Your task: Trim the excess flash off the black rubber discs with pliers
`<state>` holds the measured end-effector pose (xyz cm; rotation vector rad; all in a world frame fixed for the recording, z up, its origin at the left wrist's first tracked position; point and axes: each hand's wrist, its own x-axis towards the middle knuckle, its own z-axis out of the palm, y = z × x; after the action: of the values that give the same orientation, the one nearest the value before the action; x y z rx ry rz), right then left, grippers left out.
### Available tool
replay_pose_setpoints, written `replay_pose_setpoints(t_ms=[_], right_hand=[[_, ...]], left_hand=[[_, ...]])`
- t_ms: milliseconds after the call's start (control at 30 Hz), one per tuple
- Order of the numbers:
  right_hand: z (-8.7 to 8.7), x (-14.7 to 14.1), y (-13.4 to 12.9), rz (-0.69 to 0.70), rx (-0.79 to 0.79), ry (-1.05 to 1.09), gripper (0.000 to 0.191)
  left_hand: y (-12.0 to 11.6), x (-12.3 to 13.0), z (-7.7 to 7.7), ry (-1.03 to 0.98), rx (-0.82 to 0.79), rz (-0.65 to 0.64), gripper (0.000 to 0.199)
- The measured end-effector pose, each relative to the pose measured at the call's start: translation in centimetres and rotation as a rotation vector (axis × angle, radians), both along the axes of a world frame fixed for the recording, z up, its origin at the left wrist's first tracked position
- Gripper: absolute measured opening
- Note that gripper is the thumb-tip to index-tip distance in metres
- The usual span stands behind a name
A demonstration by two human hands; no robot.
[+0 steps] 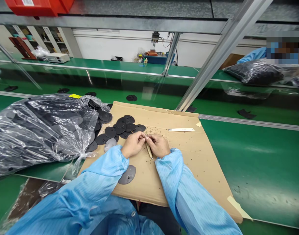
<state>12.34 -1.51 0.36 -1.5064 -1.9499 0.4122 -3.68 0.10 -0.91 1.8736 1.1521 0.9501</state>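
My left hand (134,143) and my right hand (159,145) meet over the cardboard sheet (186,163), fingertips pinched together. From under the right fingers a slim brass-coloured, pen-shaped tool (149,151) slants toward me, its narrow metal end near the cardboard. My right hand appears closed on its upper part. Whatever the left fingertips pinch is too small or hidden to name. Just left of the hands lies a heap of black oval discs (121,122). One separate dark disc (127,175) rests by my left forearm. A white-handled knife (181,129) lies beyond my right hand.
A clear plastic bag (41,130) of black discs bulges at the left, its mouth toward the heap. Small black scraps dot the cardboard, taped to the green bench (257,156). A metal post (220,55) rises behind it. Another person's blue sleeve (253,55) shows at upper right.
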Motion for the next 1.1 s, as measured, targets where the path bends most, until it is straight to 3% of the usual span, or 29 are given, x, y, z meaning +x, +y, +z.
replay_pose_setpoints(t_ms=[1100], right_hand=[[-0.06, 0.05, 0.08, 0.003, 0.007, -0.002, 0.021]], left_hand=[[0.15, -0.02, -0.10, 0.023, -0.007, 0.005, 0.017]])
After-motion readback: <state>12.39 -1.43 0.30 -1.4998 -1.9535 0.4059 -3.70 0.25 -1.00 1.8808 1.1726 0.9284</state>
